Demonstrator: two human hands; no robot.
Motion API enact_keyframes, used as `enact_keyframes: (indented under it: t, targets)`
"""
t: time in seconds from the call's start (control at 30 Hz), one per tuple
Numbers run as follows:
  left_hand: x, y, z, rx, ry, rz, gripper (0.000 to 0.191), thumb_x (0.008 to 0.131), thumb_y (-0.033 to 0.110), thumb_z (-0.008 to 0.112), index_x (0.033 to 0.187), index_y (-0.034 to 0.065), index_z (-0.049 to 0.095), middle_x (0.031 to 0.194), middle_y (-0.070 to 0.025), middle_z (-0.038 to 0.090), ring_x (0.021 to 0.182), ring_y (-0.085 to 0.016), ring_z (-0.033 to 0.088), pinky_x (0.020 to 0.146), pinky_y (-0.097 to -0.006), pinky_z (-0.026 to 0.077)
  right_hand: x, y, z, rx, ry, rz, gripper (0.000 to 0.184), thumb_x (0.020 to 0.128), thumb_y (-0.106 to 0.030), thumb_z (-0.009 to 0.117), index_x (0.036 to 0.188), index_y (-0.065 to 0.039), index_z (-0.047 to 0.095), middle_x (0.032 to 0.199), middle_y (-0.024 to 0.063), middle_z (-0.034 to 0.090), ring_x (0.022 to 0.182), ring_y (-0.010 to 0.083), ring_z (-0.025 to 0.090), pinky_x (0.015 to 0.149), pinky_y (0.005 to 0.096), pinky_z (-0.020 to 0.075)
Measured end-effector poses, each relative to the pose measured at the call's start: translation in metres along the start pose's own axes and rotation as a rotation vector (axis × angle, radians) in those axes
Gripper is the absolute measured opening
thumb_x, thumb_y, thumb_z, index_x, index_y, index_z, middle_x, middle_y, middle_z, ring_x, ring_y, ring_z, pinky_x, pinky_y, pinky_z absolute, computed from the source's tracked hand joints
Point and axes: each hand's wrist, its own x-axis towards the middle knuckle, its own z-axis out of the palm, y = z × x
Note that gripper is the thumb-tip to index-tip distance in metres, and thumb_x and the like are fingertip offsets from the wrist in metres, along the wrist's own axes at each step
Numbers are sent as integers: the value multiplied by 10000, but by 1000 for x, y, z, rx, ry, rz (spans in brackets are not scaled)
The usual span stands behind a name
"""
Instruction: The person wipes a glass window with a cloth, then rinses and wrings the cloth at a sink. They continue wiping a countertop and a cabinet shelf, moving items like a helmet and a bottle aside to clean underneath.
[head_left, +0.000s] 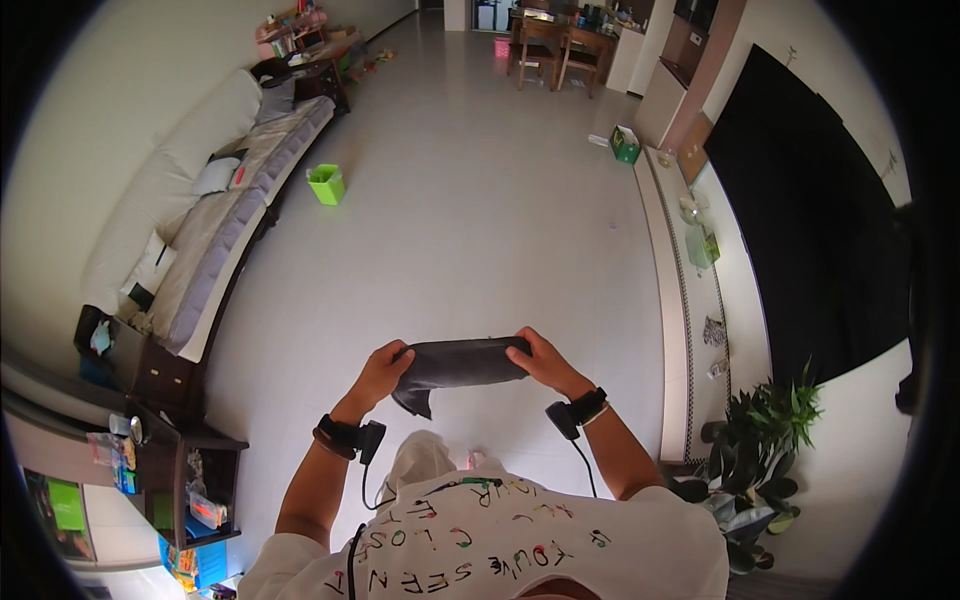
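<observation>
A dark grey piece of cloth (465, 363) is stretched between my two hands in front of my body, with one corner hanging down at its left end. My left hand (388, 369) grips its left end, thumb on top. At the upper right end, my right hand (541, 360) pinches the cloth between thumb and fingers. Each wrist wears a black strap with a small black device and a cable. The cloth is held above the pale floor and touches nothing but my hands. Its far side is hidden.
Along the left stands a long sofa (217, 217) with cushions, near a green waste bin (327, 186). A low ledge (679, 300), a large black television (810, 225) and potted plants (772, 427) line the right. Wooden chairs (538, 51) and a green box (625, 144) are farther off.
</observation>
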Motion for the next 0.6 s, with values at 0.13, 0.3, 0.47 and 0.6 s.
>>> enact_keyframes:
  t: [0.13, 0.3, 0.47, 0.6]
  targets:
    - [100, 14, -43, -664, -64, -115, 250, 1044, 238, 466, 1014, 19, 582, 919, -37, 625, 803, -115, 604, 739, -283, 512, 136, -18, -13, 33, -64, -135, 574, 847, -182, 759, 1323, -57, 462, 1069, 71, 629, 905, 170, 604, 798, 309, 505]
    - [247, 44, -114, -788, -210, -100, 221, 1037, 222, 468, 1011, 40, 591, 909, -30, 608, 796, -109, 571, 731, -271, 500, 301, -34, -39, 136, -59, -103, 590, 820, -52, 757, 1358, -47, 516, 1180, 71, 635, 1016, 148, 614, 899, 296, 509]
    - [408, 88, -182, -645, -192, -82, 237, 1042, 249, 481, 1034, 38, 589, 910, -23, 615, 808, -108, 581, 706, -274, 508, 411, -65, -88, 385, 153, 73, 678, 862, -85, 747, 1449, -41, 411, 1180, 115, 608, 994, 184, 621, 875, 300, 529]
    - [533, 129, -180, -306, -162, 43, 266, 1041, 283, 491, 1069, 32, 575, 930, -34, 616, 830, -111, 576, 716, -261, 497, 490, -87, -121, 684, 262, 61, 670, 925, -103, 687, 1498, -67, 342, 1180, 104, 575, 1003, 183, 602, 847, 326, 530]
